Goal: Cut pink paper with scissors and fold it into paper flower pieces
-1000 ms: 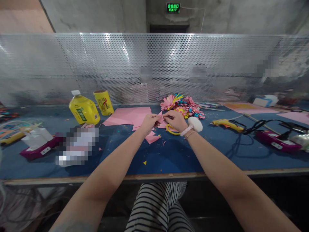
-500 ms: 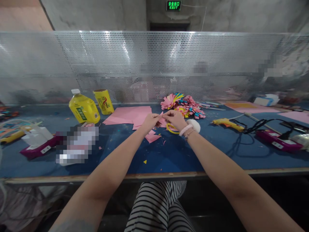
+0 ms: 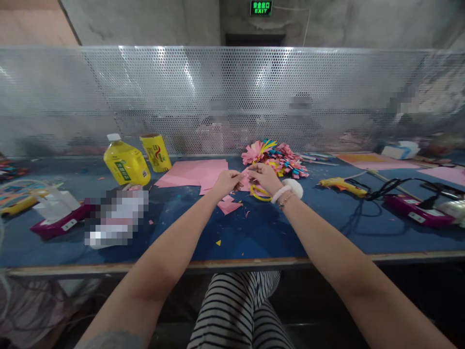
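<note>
Between my two hands is a small piece of pink paper (image 3: 245, 175). My left hand (image 3: 228, 182) pinches it from the left, and my right hand (image 3: 264, 177) grips its other side with bent fingers. Yellow scissor handles (image 3: 260, 193) show just below my right hand; the blades are hidden. Pink paper scraps (image 3: 229, 206) lie under my hands on the blue tabletop. To the left, larger pink sheets (image 3: 192, 172) overlap in a flat stack. Behind my right hand sits a heap of fringed paper flowers (image 3: 274, 157) in pink, yellow and blue.
A yellow jug (image 3: 126, 161) and a yellow canister (image 3: 156, 153) stand at the left. On the right lie a yellow glue gun (image 3: 343, 186) and a purple power strip (image 3: 417, 211) with black cables. A perforated metal screen (image 3: 181, 97) runs along the back.
The pink paper between my fingers has tipped lower and its raised point no longer shows. My right hand's fingers have shifted slightly, while the things on the table stay put.
</note>
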### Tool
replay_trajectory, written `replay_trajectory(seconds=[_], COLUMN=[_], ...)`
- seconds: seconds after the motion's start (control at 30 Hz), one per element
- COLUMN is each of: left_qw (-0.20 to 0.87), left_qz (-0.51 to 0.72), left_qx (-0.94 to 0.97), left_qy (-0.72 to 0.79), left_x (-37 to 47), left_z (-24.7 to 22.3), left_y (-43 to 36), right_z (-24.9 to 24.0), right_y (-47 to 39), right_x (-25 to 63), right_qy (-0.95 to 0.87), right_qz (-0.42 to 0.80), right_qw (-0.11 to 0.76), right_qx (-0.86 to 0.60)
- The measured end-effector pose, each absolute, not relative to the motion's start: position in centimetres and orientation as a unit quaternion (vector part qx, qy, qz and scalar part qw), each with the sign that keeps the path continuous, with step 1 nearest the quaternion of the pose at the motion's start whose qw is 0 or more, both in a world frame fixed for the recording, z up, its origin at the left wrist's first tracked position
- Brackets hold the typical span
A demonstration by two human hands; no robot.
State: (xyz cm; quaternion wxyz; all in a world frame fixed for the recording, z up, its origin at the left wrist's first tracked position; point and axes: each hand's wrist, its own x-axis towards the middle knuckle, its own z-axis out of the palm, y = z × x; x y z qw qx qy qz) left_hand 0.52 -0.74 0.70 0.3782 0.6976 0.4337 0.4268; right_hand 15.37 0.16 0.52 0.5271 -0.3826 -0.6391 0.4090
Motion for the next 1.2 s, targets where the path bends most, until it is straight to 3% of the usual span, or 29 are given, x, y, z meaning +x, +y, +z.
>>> replay_trajectory(seconds=[0.13,0.3,0.5,0.73,0.87,1.03,1.2], left_qw=[0.355,0.355,0.464,0.415,0.364,0.296,0.251], left_qz=[0.433,0.428,0.404,0.373,0.369,0.342,0.193], left_qx=[0.705,0.706,0.686,0.721,0.721,0.673,0.683], left_qy=[0.435,0.438,0.388,0.410,0.460,0.585,0.658], left_x=[0.4,0.3,-0.3,-0.6,-1.4,-3.4,-5.5], left_z=[0.8,0.5,0.0,0.7,1.2,1.0,0.1], left_y=[-0.8,-0.4,0.2,-0.3,0.1,1.4,2.7], right_z=[0.0,-0.2,0.0,0.0,-0.6,-1.3,-1.5], right_y=[0.3,0.0,0.1,0.1,0.1,-0.6,-1.2], right_x=[15.0,14.7,15.1,15.1,15.0,14.4,13.6], right_qy=[-0.624,-0.687,-0.699,-0.711,-0.782,-0.914,-0.945], right_qz=[0.471,0.412,0.398,0.387,0.294,0.155,0.097], right_qw=[0.496,0.458,0.471,0.436,0.363,0.196,0.140], right_qx=[-0.378,-0.384,-0.362,-0.394,-0.412,-0.320,-0.277])
